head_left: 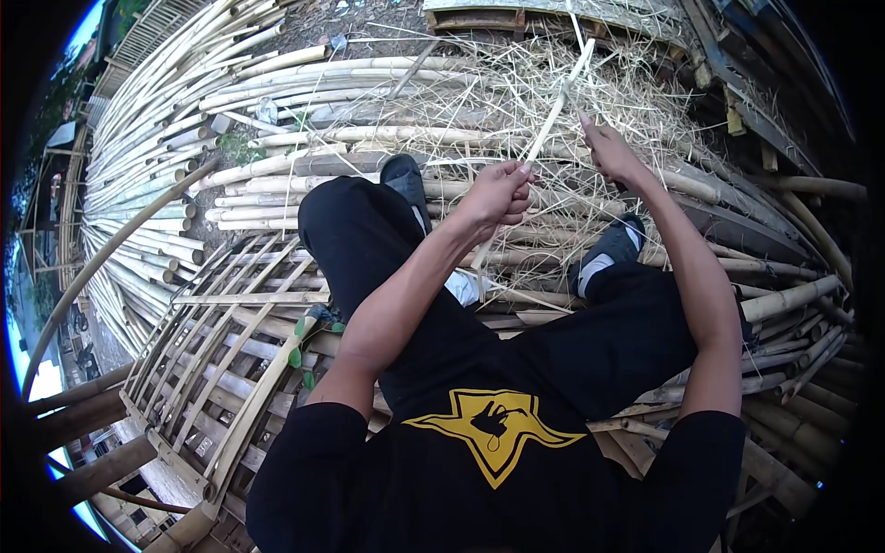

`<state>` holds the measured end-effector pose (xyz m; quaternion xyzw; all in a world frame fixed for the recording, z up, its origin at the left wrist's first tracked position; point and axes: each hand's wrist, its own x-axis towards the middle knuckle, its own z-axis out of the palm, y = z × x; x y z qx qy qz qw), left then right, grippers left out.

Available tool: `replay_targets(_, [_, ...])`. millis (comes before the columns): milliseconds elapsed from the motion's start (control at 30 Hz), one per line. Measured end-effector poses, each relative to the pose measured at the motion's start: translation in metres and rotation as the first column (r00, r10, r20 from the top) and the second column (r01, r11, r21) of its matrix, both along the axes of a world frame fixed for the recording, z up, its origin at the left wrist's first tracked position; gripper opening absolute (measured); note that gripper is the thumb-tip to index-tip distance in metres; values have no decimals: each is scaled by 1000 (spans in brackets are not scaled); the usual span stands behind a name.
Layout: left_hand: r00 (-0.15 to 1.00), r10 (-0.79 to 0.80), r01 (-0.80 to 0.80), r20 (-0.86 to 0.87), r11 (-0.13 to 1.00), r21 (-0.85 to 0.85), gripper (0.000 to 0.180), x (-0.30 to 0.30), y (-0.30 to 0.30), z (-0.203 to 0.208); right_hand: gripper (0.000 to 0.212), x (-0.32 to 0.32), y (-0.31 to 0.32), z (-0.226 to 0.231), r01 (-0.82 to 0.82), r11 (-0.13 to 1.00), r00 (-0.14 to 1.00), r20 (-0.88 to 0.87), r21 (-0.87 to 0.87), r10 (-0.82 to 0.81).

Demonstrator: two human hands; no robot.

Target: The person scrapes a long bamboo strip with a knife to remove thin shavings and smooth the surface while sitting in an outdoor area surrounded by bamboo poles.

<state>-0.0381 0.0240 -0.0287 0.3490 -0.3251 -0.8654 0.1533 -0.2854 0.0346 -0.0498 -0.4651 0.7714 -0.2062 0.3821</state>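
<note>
A long pale bamboo strip (551, 124) runs away from me at a slant, over the litter of shavings. Near its lower part my left hand (499, 195) is closed round it, and its tail hangs below my fist. My right hand (610, 155) is closed on a knife, index finger stretched toward the far end. The knife's narrow blade (568, 90) lies against the strip beyond my left hand, and a bit of dark handle shows under my right palm. How deep the blade sits in the strip I cannot tell.
Thin shavings (636, 101) cover the ground ahead. Many bamboo poles (157, 152) lie stacked at the left, with more poles (802, 355) at the right. A slatted bamboo frame (230, 341) stands beside my left leg. A wooden pallet (479, 17) lies at the far edge.
</note>
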Motion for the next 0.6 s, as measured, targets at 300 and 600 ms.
replay_targets(300, [999, -25, 26, 35, 999, -21, 20, 12, 8, 2, 37, 15, 23, 22, -663, 733, 672, -556, -155, 490])
replay_targets(600, [991, -14, 41, 133, 978, -203, 22, 16, 3, -4, 57, -181, 25, 51, 220, 949, 784, -537, -227, -310])
